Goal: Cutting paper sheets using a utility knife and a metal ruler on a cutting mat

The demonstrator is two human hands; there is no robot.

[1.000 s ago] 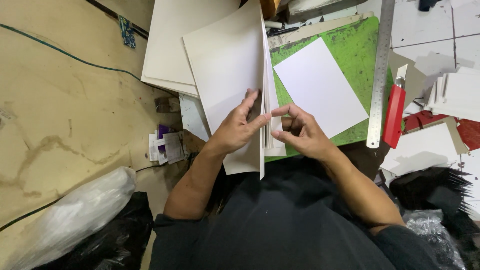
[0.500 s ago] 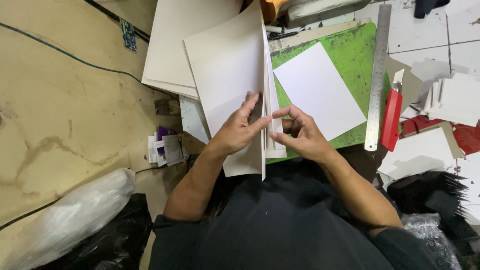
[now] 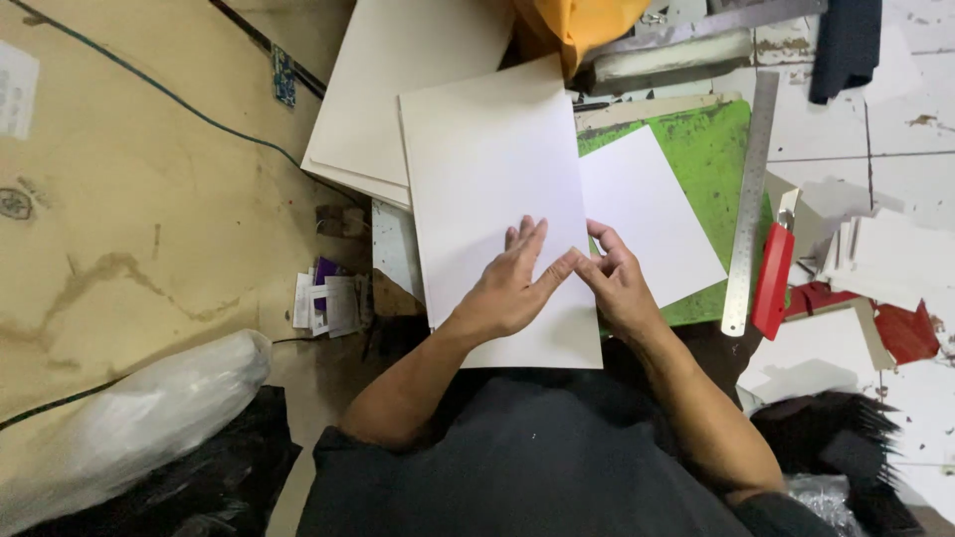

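Note:
A stack of large white sheets [image 3: 487,159] lies flat in front of me, overlapping the left part of a green cutting mat [image 3: 711,139]. My left hand [image 3: 517,283] lies palm down on the top sheet, fingers spread and thumb at the stack's right edge. My right hand [image 3: 617,278] meets that thumb there, its fingertips pinching the edge of the sheets. A single smaller white sheet [image 3: 652,214] rests on the mat, partly under the stack and just beyond my right hand.
A steel ruler [image 3: 751,199] and a red utility knife [image 3: 774,268] lie right of the mat. Larger cream boards [image 3: 398,80] sit behind the stack. White card piles [image 3: 885,259], red scraps [image 3: 905,333], an orange bag [image 3: 587,25] and a clear plastic bag [image 3: 129,418] surround me.
The stack, held up on edge and fanned before, has been lowered flat to the right. My left hand now lies on top and my right fingers have closed at its edge.

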